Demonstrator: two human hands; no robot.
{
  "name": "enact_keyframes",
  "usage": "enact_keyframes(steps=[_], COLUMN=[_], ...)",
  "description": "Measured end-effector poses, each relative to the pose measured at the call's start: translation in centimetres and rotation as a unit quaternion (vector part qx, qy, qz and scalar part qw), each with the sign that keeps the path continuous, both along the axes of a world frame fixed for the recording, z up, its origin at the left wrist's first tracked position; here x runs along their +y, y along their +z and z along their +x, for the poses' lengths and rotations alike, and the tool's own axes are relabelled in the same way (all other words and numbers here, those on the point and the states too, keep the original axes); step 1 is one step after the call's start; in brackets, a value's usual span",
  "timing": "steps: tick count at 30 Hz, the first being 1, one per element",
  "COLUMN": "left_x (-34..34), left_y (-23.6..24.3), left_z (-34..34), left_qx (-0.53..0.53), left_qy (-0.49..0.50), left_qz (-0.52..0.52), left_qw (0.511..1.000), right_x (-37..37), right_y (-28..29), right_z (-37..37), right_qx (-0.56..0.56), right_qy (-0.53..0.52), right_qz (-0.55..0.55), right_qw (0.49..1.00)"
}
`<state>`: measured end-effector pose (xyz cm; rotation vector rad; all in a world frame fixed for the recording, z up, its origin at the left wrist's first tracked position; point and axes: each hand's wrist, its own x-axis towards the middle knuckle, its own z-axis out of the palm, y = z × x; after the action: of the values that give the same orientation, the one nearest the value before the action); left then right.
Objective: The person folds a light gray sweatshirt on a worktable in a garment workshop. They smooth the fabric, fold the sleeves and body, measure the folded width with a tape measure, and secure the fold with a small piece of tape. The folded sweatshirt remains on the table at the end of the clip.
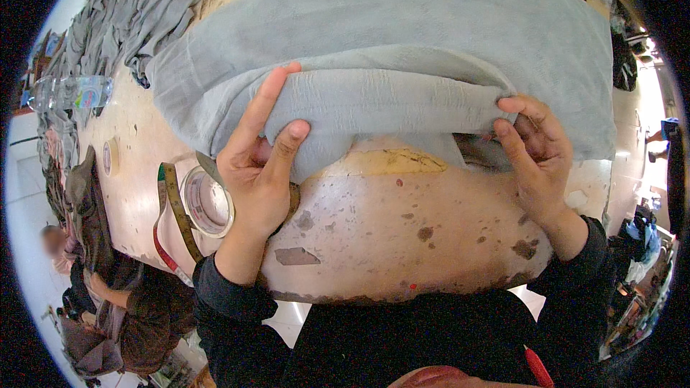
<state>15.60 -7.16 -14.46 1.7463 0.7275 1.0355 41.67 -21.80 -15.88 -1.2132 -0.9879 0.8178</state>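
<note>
At the far left of the table (136,194) lies a clear plastic bottle (72,91), and behind it a heap of grey garments (144,0) runs toward the far side. Nearer to me, a small roll of tape (110,156) lies flat, and then a bigger tape roll (206,205) with a measuring tape (175,208) curling around its left side. These things are just beside my left wrist, but they do not touch the cloth.

My left hand (255,172) holds the near edge of the grey cloth (388,43) at its left end. The fingers are closed on the fold: the thumb is under, two fingers press on top, and the index finger lies stretched along the cloth toward the far side.

The cloth lies across the table in front of me, with its long axis from left to right, and its folded near edge (388,104) runs between my two hands. Both hands are equally near to it, because both already grip it.

My right hand (535,154) pinches the right end of the same fold, fingers together on it. Under the fold the worn table top with brown spots is bare, so nothing stands between the hands. At the lower left a seated person (129,302) is well apart from my hands.
</note>
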Motion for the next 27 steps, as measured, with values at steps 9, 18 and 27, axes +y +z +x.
enact_keyframes(steps=[9,18,27], left_x=[0.0,-0.3,0.2], left_y=[0.1,-0.2,1.7], left_z=[-0.3,-0.2,-1.4], left_qx=[0.039,0.095,0.012], left_qy=[0.017,0.099,0.122], left_qz=[-0.008,0.276,0.374], left_qw=[0.999,0.951,0.919], right_x=[0.0,-0.4,-0.1], right_y=[0.2,0.6,0.2], right_z=[-0.2,0.5,0.6], right_qx=[-0.007,-0.326,-0.333], right_qy=[0.0,-0.061,-0.159], right_qz=[0.004,0.044,0.159], right_qw=[1.0,0.943,0.916])
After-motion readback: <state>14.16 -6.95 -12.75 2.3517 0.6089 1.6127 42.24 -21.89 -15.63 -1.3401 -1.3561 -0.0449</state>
